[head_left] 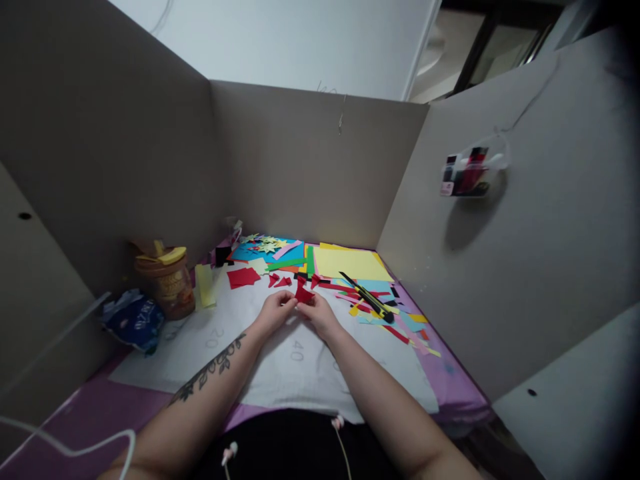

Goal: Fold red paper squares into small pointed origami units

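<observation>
A small piece of red paper (303,294) is pinched between both hands over the white sheet (270,360). My left hand (277,309) closes on its left edge, and my right hand (319,315) grips the other side. Just beyond the fingertips lie several small folded red paper pieces (284,282). Some red squares (243,277) rest to the left of them. A black and yellow utility knife (370,298) lies to the right, on top of paper strips. The fine folds of the held paper are too small to make out.
Yellow paper sheets (353,263) and a blue sheet (245,252) bearing cut stars (270,245) lie at the back. Coloured scraps (410,327) cover the right side. A brown jar (173,287) and blue packet (135,320) stand left. Grey partitions (310,167) enclose the table.
</observation>
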A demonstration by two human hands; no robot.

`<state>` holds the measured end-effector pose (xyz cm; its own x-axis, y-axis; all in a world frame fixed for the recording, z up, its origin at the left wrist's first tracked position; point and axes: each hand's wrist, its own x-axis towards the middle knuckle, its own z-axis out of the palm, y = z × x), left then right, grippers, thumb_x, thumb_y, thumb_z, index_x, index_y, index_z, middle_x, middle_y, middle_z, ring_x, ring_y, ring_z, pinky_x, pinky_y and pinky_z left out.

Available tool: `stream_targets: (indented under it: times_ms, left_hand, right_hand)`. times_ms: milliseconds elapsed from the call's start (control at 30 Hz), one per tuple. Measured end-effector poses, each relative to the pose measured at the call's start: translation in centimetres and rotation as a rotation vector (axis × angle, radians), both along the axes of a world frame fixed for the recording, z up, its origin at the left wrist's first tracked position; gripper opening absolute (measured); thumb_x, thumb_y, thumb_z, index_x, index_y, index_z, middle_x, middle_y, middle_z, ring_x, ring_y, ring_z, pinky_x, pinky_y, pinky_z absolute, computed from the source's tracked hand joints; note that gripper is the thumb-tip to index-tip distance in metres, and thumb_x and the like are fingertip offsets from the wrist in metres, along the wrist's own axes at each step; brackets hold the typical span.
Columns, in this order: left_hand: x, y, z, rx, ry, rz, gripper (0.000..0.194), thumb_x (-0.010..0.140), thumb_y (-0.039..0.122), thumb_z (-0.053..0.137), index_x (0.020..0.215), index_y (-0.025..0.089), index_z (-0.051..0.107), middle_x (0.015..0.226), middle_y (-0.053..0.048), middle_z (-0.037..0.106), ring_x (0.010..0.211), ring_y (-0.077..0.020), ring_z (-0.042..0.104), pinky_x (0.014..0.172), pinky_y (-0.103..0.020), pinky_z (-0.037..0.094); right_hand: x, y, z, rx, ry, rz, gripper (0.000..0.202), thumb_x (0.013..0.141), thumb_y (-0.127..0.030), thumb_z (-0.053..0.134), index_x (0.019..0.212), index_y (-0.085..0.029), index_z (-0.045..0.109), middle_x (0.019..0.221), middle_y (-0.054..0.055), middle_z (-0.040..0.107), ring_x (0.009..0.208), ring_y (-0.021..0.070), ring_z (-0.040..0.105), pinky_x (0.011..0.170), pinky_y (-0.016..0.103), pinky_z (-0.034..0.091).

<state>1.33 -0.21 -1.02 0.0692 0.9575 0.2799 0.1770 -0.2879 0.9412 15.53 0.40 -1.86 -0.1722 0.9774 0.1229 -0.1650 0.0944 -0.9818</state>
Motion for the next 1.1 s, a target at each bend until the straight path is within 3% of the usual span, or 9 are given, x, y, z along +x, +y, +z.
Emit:
stream_targets:
  times_ms: [67, 233, 533, 667, 933, 1100]
  left_hand:
    - [0.0, 0.0, -0.1, 0.034, 0.059, 0.03, 0.012, 0.071, 0.028, 0.061, 0.066, 0.017, 0.062, 0.064, 0.0, 0.061, 0.059, -0.0136, 0.053, 0.057, -0.023, 0.038]
    - [0.2, -0.3, -0.1, 0.062, 0.137, 0.042, 0.013, 0.073, 0.03, 0.058, 0.07, 0.019, 0.063, 0.07, -0.002, 0.064, 0.062, -0.0157, 0.057, 0.059, -0.024, 0.04]
    - [0.1, 0.0, -0.5, -0.127, 0.056, -0.091, 0.033, 0.082, 0.048, 0.047, 0.076, 0.017, 0.056, 0.059, 0.002, 0.055, 0.047, -0.0106, 0.048, 0.045, -0.021, 0.036]
    - [0.0, 0.2, -0.5, -0.168, 0.004, -0.087, 0.03, 0.078, 0.046, 0.053, 0.073, 0.016, 0.053, 0.055, 0.004, 0.051, 0.046, -0.0092, 0.047, 0.045, -0.019, 0.035]
    - [-0.2, -0.2, 0.1, -0.292, -0.166, -0.197, 0.028, 0.068, 0.038, 0.066, 0.077, 0.016, 0.053, 0.056, 0.006, 0.049, 0.046, -0.0064, 0.044, 0.044, -0.017, 0.03]
    - [-0.2, -0.2, -0.1, -0.297, -0.166, -0.189, 0.024, 0.068, 0.033, 0.066, 0.076, 0.016, 0.051, 0.054, 0.006, 0.05, 0.044, -0.0061, 0.042, 0.041, -0.016, 0.027]
  right_hand:
    - [0.2, 0.0, 0.1, 0.019, -0.006, -0.07, 0.025, 0.061, -0.027, 0.069, 0.08, -0.018, 0.057, 0.061, -0.004, 0.057, 0.05, 0.0098, 0.045, 0.047, 0.021, 0.034]
    - [0.5, 0.1, 0.0, 0.092, -0.099, -0.114, 0.015, 0.066, -0.029, 0.065, 0.065, -0.018, 0.054, 0.055, -0.005, 0.05, 0.051, 0.0099, 0.042, 0.05, 0.022, 0.033]
    - [0.6, 0.5, -0.5, 0.139, -0.096, -0.115, 0.01, 0.063, -0.023, 0.065, 0.067, -0.018, 0.058, 0.061, -0.003, 0.058, 0.059, 0.0135, 0.051, 0.059, 0.025, 0.04]
    - [0.5, 0.7, -0.7, 0.191, -0.139, -0.149, 0.007, 0.062, -0.021, 0.064, 0.068, -0.018, 0.062, 0.065, -0.001, 0.061, 0.065, 0.0158, 0.056, 0.063, 0.027, 0.044]
    - [0.8, 0.9, -1.0, 0.356, -0.193, -0.173, 0.008, 0.064, -0.018, 0.06, 0.07, -0.019, 0.065, 0.079, 0.003, 0.064, 0.077, 0.0186, 0.06, 0.072, 0.03, 0.048]
    - [0.9, 1.1, -1.1, 0.339, -0.195, -0.193, 0.014, 0.063, -0.016, 0.057, 0.074, -0.019, 0.066, 0.079, 0.003, 0.066, 0.077, 0.0189, 0.06, 0.073, 0.03, 0.047]
